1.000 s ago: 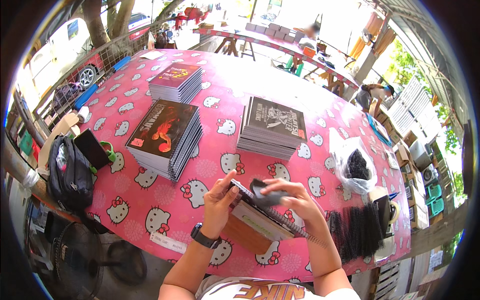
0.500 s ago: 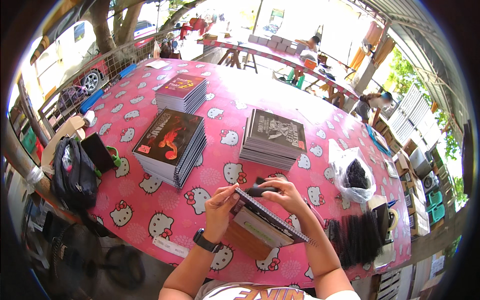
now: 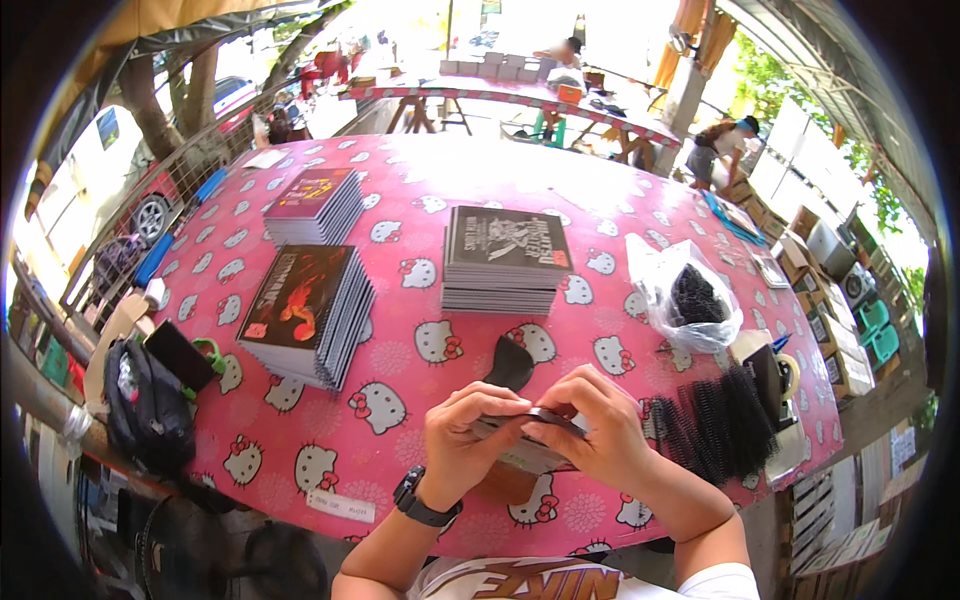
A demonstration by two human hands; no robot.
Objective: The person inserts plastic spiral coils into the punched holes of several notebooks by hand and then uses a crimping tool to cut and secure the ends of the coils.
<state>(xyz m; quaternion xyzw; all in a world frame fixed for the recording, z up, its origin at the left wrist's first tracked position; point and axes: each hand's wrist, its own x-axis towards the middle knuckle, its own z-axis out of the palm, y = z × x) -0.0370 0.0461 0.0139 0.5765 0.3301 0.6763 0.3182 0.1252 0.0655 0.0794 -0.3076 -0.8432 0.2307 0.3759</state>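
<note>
My left hand [image 3: 468, 435] and my right hand [image 3: 603, 428] pinch a dark spiral-bound notebook [image 3: 557, 421] between them, its edge tipped up toward me. Both sets of fingers meet near that edge and hide most of the binding. Just beyond my fingertips lies a curved black object [image 3: 510, 363], its kind unclear. Below the notebook, a brown wooden block [image 3: 507, 483] shows on the pink patterned table [image 3: 410, 520]. Ahead stands a stack of dark-covered notebooks [image 3: 505, 260]; to its left are a stack with a flame-coloured picture [image 3: 300, 305] and a red-covered stack [image 3: 315, 200].
Right of my hands lie black spiral binding coils [image 3: 710, 425], a roll of tape [image 3: 790, 378] and a plastic bag of black coils [image 3: 695, 300]. A black bag [image 3: 145, 400] and a phone [image 3: 185, 355] sit at the left edge. Other people work farther off.
My right hand has let go of the black object, which now lies on the table. Both hands have come together on the notebook, now turned nearly edge-on. The view has shifted.
</note>
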